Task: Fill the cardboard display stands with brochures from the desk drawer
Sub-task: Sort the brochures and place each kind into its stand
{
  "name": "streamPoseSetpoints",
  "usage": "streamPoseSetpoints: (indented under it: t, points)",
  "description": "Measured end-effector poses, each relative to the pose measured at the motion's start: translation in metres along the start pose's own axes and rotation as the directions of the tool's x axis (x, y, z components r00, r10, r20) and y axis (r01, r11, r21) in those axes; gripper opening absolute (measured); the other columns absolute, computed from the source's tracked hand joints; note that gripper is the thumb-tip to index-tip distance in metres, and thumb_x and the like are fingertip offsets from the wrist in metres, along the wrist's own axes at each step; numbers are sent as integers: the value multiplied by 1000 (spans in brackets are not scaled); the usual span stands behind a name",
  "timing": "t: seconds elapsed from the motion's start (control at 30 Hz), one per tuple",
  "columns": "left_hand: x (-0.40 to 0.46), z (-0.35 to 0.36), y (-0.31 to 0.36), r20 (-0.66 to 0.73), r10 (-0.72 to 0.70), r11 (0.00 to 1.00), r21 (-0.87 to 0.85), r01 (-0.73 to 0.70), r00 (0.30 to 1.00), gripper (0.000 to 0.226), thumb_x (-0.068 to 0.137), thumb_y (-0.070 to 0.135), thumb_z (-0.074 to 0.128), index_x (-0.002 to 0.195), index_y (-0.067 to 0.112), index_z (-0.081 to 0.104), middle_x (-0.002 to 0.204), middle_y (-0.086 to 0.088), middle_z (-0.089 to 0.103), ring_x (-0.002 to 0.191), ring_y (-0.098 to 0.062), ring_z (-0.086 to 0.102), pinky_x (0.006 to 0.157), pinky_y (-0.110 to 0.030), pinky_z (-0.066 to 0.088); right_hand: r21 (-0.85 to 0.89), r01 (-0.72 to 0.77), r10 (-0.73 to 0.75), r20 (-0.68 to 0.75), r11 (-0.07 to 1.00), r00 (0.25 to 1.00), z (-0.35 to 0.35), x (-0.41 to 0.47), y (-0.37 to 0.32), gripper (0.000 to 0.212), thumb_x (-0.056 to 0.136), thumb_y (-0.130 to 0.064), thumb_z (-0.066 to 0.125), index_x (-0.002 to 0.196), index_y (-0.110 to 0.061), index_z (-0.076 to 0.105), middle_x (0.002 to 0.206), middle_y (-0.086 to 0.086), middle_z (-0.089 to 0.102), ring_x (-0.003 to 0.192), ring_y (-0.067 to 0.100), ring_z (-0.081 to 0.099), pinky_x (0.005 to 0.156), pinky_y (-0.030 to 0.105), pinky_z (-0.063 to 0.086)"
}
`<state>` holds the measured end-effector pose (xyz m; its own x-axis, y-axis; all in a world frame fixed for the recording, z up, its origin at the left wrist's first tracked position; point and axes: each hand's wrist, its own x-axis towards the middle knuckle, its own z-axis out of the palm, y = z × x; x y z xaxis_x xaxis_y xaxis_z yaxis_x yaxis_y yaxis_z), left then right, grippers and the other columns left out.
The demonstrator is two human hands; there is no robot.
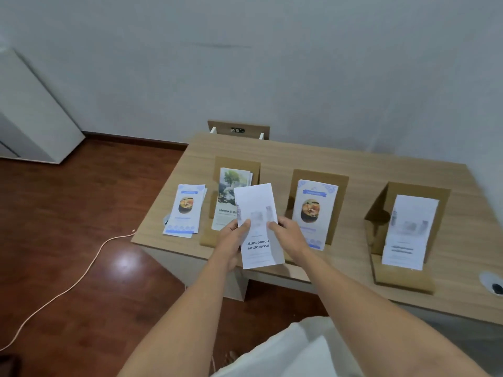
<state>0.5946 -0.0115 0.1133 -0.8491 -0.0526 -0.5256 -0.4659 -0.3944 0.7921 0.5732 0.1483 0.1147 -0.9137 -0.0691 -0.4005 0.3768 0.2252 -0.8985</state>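
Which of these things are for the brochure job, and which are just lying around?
For the job: white brochure in both hands, left stand, middle stand, right stand, food brochure stack.

Just lying around: cable on floor, white cabinet.

A light wooden worktop (353, 170) stands against a pale wall (272, 63); left of it, glossy red-brown floor (68, 213) and a white cabinet (32, 112).

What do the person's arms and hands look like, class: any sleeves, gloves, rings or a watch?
Both forearms are bare up to the frame's lower edge, with no sleeves showing. The left hand and right hand wear no gloves, and no watch, bracelet or ring shows on them.
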Motion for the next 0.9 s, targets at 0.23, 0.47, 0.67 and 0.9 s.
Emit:
streamPoseSetpoints:
  t: [0.23,0.47,0.67,0.9]
  points:
    - [14,-115,40,-141,20,999,44,-14,990,16,100,13,64,113,17,73,102,-4,78,82,-17,71,65,-29,52,11,6,-6,52,1000,999,112,15,-34,15,99,-13,53,96,-9,67,90,0,71,75,12,63,59,20,46]
    - [40,-162,56,-241,25,999,32,-18,970,16,100,7,63,111,15,71,97,-1,78,77,-13,72,63,-25,54,-42,-38,43,141,998,989,163,51,-52,14,101,-15,53,103,-7,64,94,2,69,76,14,64,58,20,46]
    - [70,-185,73,-326,12,997,74,13,945,24,101,5,60,125,6,67,101,-9,74,65,-9,72,47,-17,52,-136,-73,102,214,988,972,188,96,-63,24,99,-19,56,114,-1,61,113,14,70,98,27,67,75,34,49]
    - [101,-205,96,-346,-25,990,119,71,938,20,102,9,61,121,10,68,99,-7,76,73,-16,73,58,-25,53,-219,-97,143,207,971,968,212,138,-71,10,94,-18,61,86,-12,59,111,22,70,90,28,65,74,35,45]
